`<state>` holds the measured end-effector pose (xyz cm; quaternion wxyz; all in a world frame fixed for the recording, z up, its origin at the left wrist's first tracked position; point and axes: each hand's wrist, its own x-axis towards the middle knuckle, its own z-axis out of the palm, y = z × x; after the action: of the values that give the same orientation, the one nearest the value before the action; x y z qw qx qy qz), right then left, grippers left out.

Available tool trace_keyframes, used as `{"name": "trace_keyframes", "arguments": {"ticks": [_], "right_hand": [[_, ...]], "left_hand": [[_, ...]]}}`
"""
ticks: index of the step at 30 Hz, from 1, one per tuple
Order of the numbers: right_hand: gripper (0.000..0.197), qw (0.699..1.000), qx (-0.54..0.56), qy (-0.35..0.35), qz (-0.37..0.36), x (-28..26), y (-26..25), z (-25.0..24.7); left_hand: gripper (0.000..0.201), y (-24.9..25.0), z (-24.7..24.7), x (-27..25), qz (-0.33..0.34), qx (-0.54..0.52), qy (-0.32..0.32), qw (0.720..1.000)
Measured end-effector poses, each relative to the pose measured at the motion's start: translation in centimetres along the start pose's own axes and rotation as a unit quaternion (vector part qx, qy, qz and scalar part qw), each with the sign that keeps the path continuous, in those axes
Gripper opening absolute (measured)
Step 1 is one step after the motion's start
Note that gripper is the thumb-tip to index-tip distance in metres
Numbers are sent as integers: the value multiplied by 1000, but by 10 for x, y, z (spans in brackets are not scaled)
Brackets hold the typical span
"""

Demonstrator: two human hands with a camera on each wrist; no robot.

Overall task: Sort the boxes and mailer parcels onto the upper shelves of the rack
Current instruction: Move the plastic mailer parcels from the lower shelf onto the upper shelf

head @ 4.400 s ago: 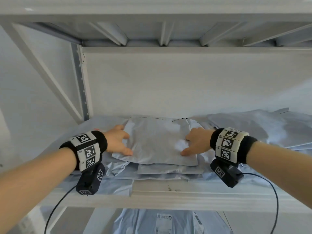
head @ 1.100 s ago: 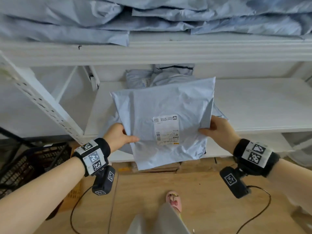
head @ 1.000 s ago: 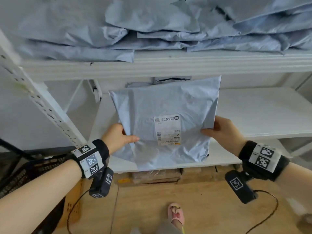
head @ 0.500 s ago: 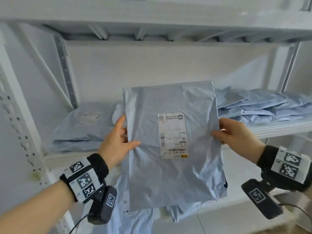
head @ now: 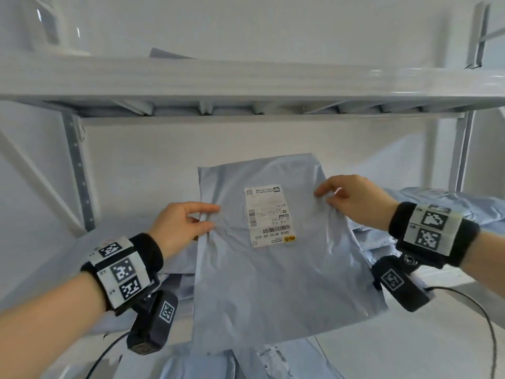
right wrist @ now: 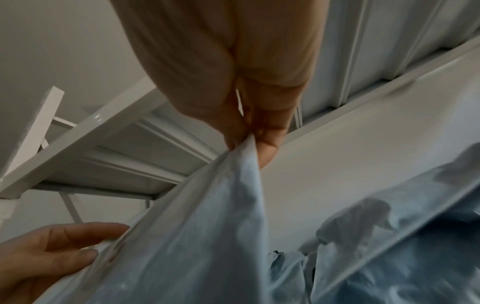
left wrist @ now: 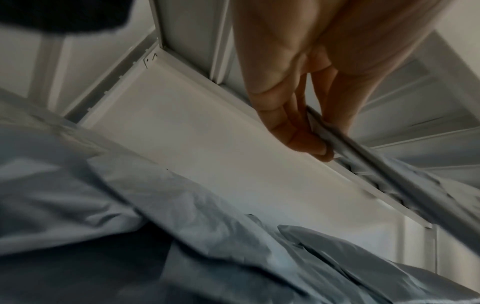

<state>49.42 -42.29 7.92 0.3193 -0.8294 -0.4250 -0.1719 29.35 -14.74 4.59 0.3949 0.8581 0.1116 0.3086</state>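
Observation:
A pale blue mailer parcel [head: 276, 272] with a white shipping label [head: 269, 214] hangs upright in front of the rack, label facing me. My left hand [head: 188, 222] pinches its left edge between thumb and fingers; the left wrist view shows the fingertips [left wrist: 306, 142] clamped on the parcel's thin edge [left wrist: 363, 150]. My right hand [head: 347, 199] pinches the parcel's upper right edge, and the right wrist view shows the plastic [right wrist: 207, 236] bunched at the fingertips [right wrist: 262, 148]. The parcel is level with the shelf that holds other mailers.
Piles of blue mailers lie on this shelf at the left [head: 177, 274] and right [head: 437, 198]. A white top shelf beam [head: 246, 80] crosses above, with one mailer corner [head: 166, 53] showing on it. Grey rack uprights [head: 78, 170] stand left and right. More mailers [head: 273, 359] lie below.
Both hands lifted the labelled parcel from the lower shelf level up to the mailer shelf. The grips shifted higher on its edges, and my view tilted up to the top shelf.

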Motion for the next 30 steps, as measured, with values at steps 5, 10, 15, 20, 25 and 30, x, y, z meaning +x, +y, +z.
{"name": "trace_keyframes", "arguments": {"ticks": [5,10,15,20,25,30], "right_hand": [[37,979,-123,-152,-65,63,14,4],[41,948,-140,-268,-96,114,32,30],[54,928,-183,-312,-84,153,49,65],[49,914,-226,-332,-62,171,69,98],[47,904,-250,-345,-31,175,80,120],[50,886,-282,-368,-3,169,85,131]], "left_hand": [[48,-5,9,55,-82,42,-38,995],[68,-15,20,97,-125,131,-77,980],[72,-29,33,129,-163,219,-158,949],[91,-44,51,147,-177,329,-185,909],[96,-59,63,157,-179,384,-208,882],[89,-64,65,161,-154,413,-234,867]]}}
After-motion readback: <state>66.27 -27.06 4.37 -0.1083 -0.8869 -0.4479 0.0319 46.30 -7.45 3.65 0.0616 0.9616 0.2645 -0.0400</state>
